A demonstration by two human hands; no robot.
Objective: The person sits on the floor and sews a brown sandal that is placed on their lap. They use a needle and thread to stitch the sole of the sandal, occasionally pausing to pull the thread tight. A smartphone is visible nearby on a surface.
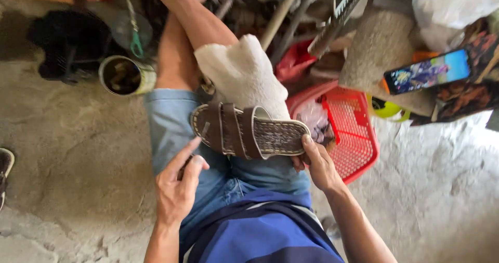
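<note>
A brown two-strap sandal (249, 131) lies sideways across my knees, over blue jeans (176, 122). My right hand (316, 161) grips its heel end, thumb on the woven insole. My left hand (179, 182) is at the toe end, forefinger stretched to the sole's edge, pinching a small thin tool that I cannot make out. A cream cloth (244, 76) covers my raised knee behind the sandal.
A red plastic basket (353, 138) stands right of my leg. A phone (427, 70) with a lit screen leans on a stone block. An open tin can (125, 76), green-handled scissors (136, 37), wooden-handled tools and a saw blade (332, 21) lie beyond. Bare concrete floor surrounds.
</note>
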